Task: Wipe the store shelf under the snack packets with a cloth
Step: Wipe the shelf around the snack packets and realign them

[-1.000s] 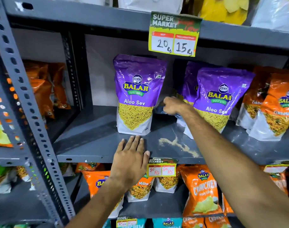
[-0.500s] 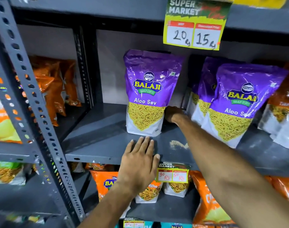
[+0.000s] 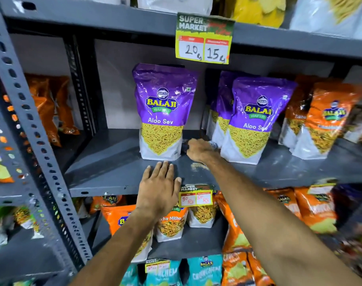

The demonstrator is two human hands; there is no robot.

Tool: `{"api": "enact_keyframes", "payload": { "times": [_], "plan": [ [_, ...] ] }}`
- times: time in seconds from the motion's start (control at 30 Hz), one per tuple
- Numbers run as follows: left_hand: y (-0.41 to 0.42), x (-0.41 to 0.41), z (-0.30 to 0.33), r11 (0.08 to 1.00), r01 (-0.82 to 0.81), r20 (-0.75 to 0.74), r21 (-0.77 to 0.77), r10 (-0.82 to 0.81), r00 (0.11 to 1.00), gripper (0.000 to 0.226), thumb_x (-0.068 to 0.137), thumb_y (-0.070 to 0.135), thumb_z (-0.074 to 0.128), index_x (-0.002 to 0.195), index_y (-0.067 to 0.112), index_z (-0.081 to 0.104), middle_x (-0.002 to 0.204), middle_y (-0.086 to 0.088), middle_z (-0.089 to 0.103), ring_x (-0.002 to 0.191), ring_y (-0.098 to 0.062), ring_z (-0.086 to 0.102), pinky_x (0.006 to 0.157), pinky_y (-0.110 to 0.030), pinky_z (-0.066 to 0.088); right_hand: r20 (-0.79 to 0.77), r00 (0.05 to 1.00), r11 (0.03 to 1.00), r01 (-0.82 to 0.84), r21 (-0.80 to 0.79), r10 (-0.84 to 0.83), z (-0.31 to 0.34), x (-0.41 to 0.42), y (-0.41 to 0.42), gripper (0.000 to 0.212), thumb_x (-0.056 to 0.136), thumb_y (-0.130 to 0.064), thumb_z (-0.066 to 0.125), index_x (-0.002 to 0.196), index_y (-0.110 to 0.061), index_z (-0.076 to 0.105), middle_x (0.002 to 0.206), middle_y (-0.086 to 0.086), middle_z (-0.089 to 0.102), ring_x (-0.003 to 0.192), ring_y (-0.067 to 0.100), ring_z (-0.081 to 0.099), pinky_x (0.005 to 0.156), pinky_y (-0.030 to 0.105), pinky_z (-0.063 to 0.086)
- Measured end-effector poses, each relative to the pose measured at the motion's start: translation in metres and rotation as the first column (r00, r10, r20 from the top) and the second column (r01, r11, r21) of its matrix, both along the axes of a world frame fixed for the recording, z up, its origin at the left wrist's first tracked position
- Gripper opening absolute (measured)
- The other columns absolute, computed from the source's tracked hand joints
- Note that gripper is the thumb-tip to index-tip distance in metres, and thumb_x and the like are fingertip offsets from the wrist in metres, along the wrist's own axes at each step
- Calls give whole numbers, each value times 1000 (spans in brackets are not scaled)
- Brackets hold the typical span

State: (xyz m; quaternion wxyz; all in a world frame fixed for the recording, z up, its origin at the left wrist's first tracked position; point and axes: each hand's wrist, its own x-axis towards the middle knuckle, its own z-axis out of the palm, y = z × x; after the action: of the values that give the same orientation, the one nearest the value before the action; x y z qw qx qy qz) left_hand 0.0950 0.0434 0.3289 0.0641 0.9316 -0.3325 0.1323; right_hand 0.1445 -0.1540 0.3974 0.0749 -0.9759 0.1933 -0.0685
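1. While I watch through the head camera, the grey metal shelf (image 3: 105,174) runs with its long axis left to right, its painted surface smooth and matte, its front lip facing me.
2. My right hand (image 3: 198,150) reaches deep between the packets, its grip curled tight around a dark cloth (image 3: 184,145); only a small bunched edge of the cloth shows by the knuckles, so I cannot tell which way it points.
3. The cloth sits on the shelf, just beside the base of the left purple packet (image 3: 163,112) and left of the right purple packet (image 3: 256,120).
4. My left hand (image 3: 159,188) lies flat, palm down, on the shelf's front edge, fingers spread and pointing toward the back, holding nothing.
5. Both purple packets are glossy plastic pouches standing upright, with a clear window of thin yellow strands and a white base. They read "BALAJI WAFERS" and "Aloo Sev".
6. A pale crumbly smear (image 3: 197,166) marks the shelf near my right wrist.
7. A yellow tag (image 3: 203,39) on the shelf above reads "SUPER MARKET", "20" and "15".
8. A smaller tag (image 3: 196,196) on the front lip reads "90" and "50".
9. Orange packets (image 3: 328,120) stand at the right; a perforated grey upright (image 3: 31,129) slants at the left.
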Motion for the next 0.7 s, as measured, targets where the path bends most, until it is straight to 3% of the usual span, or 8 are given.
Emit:
{"api": "enact_keyframes", "payload": {
  "times": [0.3,0.43,0.5,0.6,0.7],
  "plan": [
    [0,-4,2,1000,9,-5,-2,-9,1000,65,107,48,13,162,14,24,170,-8,22,158,-23,16,128,-46,12,5,989,989,-145,-40,145,-3,-84,9,49,91,-16,57,136,-36,60,137,9,60,120,36,57,97,41,47],
    [-1,-4,2,1000,18,-21,-12,-18,1000,66,106,49,12,162,14,23,171,-7,21,159,-23,15,129,-47,11,-72,984,987,-163,12,163,19,-114,-16,45,87,-12,56,120,-38,71,129,4,65,106,31,63,78,33,47],
    [-1,-3,2,1000,18,-23,-10,-18,1000,67,106,49,11,162,14,23,171,-8,22,159,-24,15,129,-47,11,-59,983,984,-170,58,174,36,-113,-25,44,84,-9,57,112,-38,74,124,4,68,98,28,64,81,36,53],
    [0,-1,1,1000,20,-29,-11,-21,999,68,106,50,9,162,14,22,171,-7,22,159,-23,15,129,-48,11,-1,974,972,-224,64,225,47,-96,-17,51,84,-2,53,114,-39,74,125,1,68,92,21,62,78,32,51],
    [1,-1,1,1000,17,-27,-9,-17,999,68,105,50,10,162,14,23,170,-7,24,158,-23,16,129,-48,13,-70,923,924,-371,89,378,39,-85,5,56,86,5,50,117,-35,73,125,-1,70,86,15,61,69,26,49]
  ]
}}
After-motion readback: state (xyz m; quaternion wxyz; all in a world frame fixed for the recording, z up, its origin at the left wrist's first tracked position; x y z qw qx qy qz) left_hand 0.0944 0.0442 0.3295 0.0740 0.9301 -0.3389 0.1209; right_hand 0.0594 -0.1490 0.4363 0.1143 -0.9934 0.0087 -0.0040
